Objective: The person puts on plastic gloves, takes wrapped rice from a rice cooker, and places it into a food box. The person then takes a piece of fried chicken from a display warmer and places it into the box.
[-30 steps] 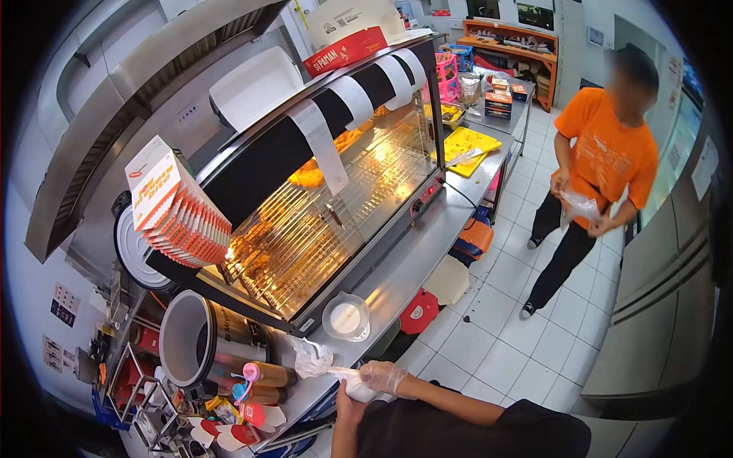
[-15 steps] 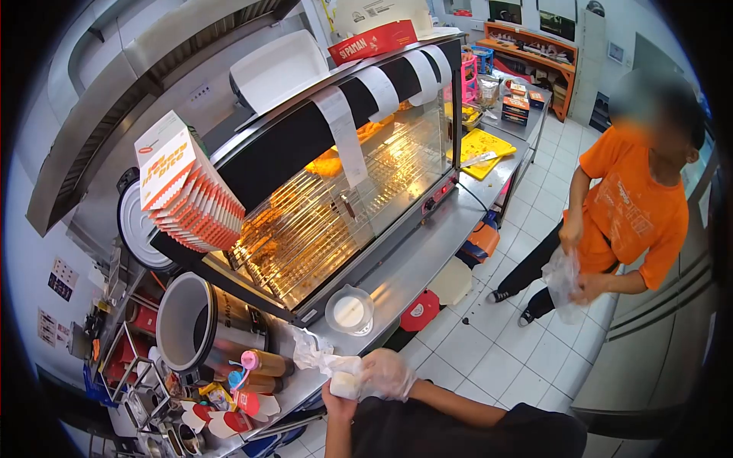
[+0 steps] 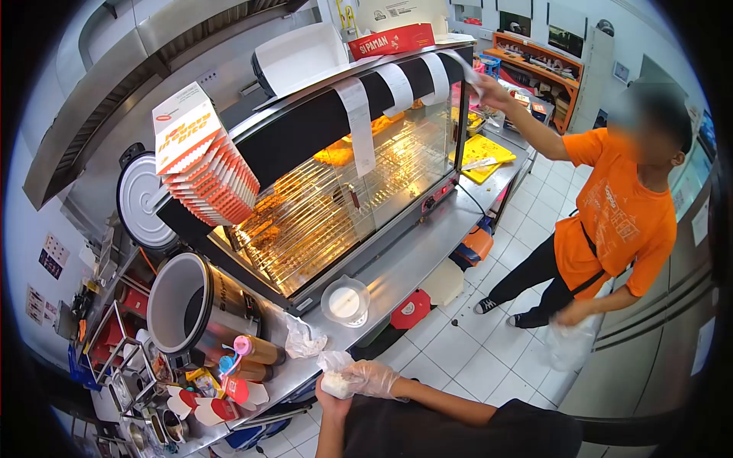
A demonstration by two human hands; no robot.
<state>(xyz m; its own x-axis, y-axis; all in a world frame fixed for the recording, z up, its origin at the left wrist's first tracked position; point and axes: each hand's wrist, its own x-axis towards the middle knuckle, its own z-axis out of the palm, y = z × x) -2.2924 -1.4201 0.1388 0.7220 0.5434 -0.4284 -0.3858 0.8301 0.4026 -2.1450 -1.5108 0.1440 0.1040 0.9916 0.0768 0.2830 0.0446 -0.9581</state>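
Note:
Near the bottom middle of the head view, my left hand point(image 3: 334, 402) is closed round a white bundle in clear plastic point(image 3: 336, 384). My right hand point(image 3: 372, 377), in a loose clear plastic glove, is closed on the same bundle from the right. Crumpled clear plastic point(image 3: 304, 338) lies on the steel counter point(image 3: 397, 263) just beyond my hands. Behind it sits a clear bowl point(image 3: 344, 302) with something white inside, on a small scale-like base. What exactly the bundle holds cannot be made out.
A lit glass warmer point(image 3: 328, 206) with fried food stands on the counter. Stacked boxes point(image 3: 202, 156) lean at its left. A large open pot point(image 3: 183, 309) and sauce bottles point(image 3: 256, 349) stand at left. A person in orange point(image 3: 618, 206) is at right.
My hands have shifted slightly left with the bundle, which is now apart from the crumpled plastic. The other person has come nearer and raised an arm to a paper slip on the warmer.

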